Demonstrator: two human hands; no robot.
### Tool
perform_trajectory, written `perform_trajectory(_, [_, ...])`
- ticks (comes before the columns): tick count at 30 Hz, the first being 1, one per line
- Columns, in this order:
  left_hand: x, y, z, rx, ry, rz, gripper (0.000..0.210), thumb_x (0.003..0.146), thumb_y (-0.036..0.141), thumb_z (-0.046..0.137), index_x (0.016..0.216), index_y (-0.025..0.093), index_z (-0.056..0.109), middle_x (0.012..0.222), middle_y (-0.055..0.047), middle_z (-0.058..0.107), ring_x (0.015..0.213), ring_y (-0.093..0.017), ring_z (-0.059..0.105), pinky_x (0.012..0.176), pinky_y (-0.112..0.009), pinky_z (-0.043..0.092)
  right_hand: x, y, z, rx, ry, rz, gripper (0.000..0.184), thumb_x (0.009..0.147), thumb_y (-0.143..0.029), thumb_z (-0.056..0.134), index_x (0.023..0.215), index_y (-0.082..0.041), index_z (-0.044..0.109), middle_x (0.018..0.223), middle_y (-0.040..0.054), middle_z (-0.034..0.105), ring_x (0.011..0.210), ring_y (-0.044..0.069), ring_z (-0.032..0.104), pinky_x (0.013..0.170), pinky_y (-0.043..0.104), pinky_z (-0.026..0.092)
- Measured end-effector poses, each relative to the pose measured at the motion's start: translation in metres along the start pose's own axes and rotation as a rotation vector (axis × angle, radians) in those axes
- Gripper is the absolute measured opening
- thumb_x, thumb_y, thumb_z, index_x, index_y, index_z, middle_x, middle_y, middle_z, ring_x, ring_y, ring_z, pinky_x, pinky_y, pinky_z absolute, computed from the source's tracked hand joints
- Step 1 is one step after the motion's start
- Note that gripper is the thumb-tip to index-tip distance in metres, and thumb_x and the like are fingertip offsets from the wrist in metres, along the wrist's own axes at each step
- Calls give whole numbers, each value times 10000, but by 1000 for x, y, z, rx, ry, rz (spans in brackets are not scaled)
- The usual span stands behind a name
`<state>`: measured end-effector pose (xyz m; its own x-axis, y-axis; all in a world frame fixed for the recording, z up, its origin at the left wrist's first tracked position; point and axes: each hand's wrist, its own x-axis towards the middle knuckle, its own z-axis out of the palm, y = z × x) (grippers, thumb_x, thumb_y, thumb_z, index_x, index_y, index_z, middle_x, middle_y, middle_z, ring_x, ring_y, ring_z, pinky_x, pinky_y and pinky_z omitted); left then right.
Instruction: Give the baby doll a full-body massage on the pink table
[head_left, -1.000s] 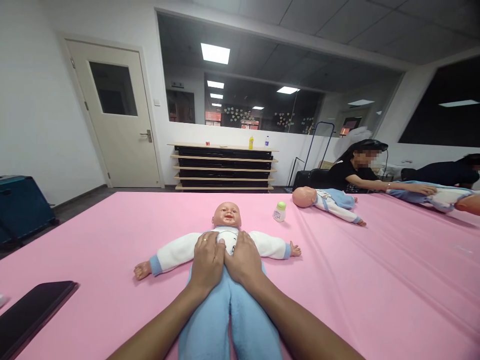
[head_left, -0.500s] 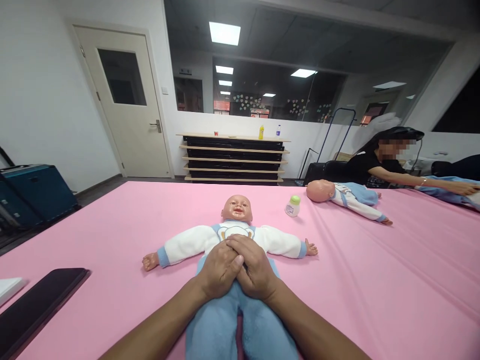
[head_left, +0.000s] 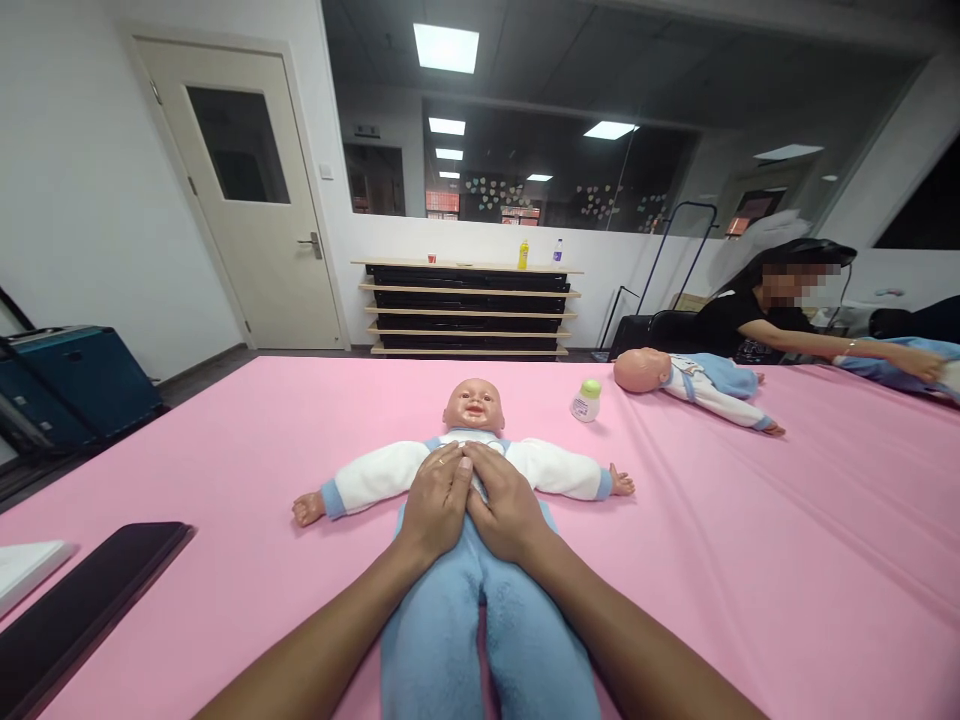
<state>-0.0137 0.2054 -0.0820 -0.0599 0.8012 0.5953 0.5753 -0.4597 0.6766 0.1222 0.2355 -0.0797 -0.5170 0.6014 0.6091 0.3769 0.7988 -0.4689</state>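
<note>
A baby doll [head_left: 474,408] lies on its back in front of me, head away from me and arms spread out. It wears a white top with light blue cuffs and blue trousers [head_left: 442,620]. My left hand [head_left: 439,500] rests flat on the doll's chest and belly, fingers stretched out. Beside it, my right hand [head_left: 506,505] lies flat on the doll too, fingers pointing toward its neck. The thumbs and fingertips of both hands meet at the middle, covering most of the print on the top.
Behind the doll stands a small bottle with a green cap [head_left: 586,402] on the pink table cover [head_left: 720,560]. A second doll [head_left: 694,385] lies to the right, near a co-worker [head_left: 772,310] reaching over blue cloth. A black phone [head_left: 90,610] lies at left.
My hands have slid up the doll toward its chest and moved from overlapping to lying side by side. The co-worker's hand has shifted slightly on the blue cloth.
</note>
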Motion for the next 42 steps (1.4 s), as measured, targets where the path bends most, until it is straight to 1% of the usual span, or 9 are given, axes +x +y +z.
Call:
perform_trajectory(5, [-4, -3, -4, 97, 121, -64, 302, 981, 299, 408, 1015, 197, 690, 1080, -81, 689, 1074, -244, 590, 1010, -447, 436, 0, -3, 2, -170, -23, 167, 510, 900, -306, 496, 1352, -75, 538, 1407, 166, 525, 1337, 280, 463, 1170, 463, 333])
perform_trajectory(12, [-9, 4, -6, 312, 124, 48, 244, 970, 245, 405, 782, 200, 553, 818, -61, 580, 858, -232, 520, 813, -405, 442, -3, -11, 3, -404, 26, 419, 604, 918, -425, 481, 1329, 17, 518, 1318, 284, 545, 1250, 373, 505, 1072, 524, 391])
perform_trajectory(14, [-11, 5, -7, 364, 85, 144, 261, 964, 232, 408, 724, 205, 507, 776, -61, 546, 818, -227, 499, 789, -398, 434, -6, -12, 4, -466, 79, 377, 542, 912, -400, 483, 1267, 3, 558, 1261, 278, 571, 1203, 374, 515, 1043, 527, 400])
perform_trajectory(17, [-13, 6, -7, 395, 0, 290, 256, 958, 218, 406, 716, 204, 491, 764, -65, 526, 801, -221, 482, 801, -401, 431, -12, -10, 6, -452, 133, 150, 288, 894, -287, 466, 995, -88, 647, 1105, 210, 618, 1077, 324, 536, 982, 489, 432])
perform_trajectory(21, [-13, 5, -7, 404, -56, 312, 228, 958, 212, 388, 761, 190, 501, 798, -72, 522, 813, -222, 473, 779, -399, 430, -15, -3, 9, -258, 149, -61, 140, 826, -159, 458, 744, -163, 572, 794, 92, 575, 802, 220, 516, 864, 406, 473])
perform_trajectory(25, [-15, 6, -4, 459, -93, 252, 208, 958, 199, 377, 792, 183, 501, 848, -75, 522, 827, -224, 473, 773, -407, 435, -15, -1, 8, -111, 127, -95, 116, 765, -113, 489, 809, -161, 586, 855, 85, 599, 847, 216, 540, 855, 387, 481])
perform_trajectory(30, [-26, 4, -5, 494, -104, 179, 166, 966, 288, 424, 971, 165, 536, 1006, -115, 549, 957, -257, 503, 866, -463, 462, -23, -5, -1, -20, 11, -99, 413, 775, -124, 518, 1177, -148, 609, 1174, 113, 623, 1119, 239, 551, 1038, 419, 445])
perform_trajectory(37, [-28, -8, -8, 454, -168, 125, 432, 1002, 366, 376, 1357, 130, 445, 1426, -174, 464, 1356, -291, 396, 1131, -523, 348, -19, -4, -5, -156, -139, 18, 622, 836, -227, 523, 1447, -133, 450, 1494, 129, 435, 1404, 270, 372, 1216, 510, 243])
perform_trajectory(42, [-28, -14, -4, 505, -243, 67, 545, 1024, 393, 322, 1512, 151, 319, 1575, -145, 320, 1472, -286, 265, 1189, -554, 256, -17, -4, -6, -247, -196, 148, 676, 868, -312, 514, 1501, -120, 376, 1565, 131, 320, 1461, 292, 284, 1219, 524, 231])
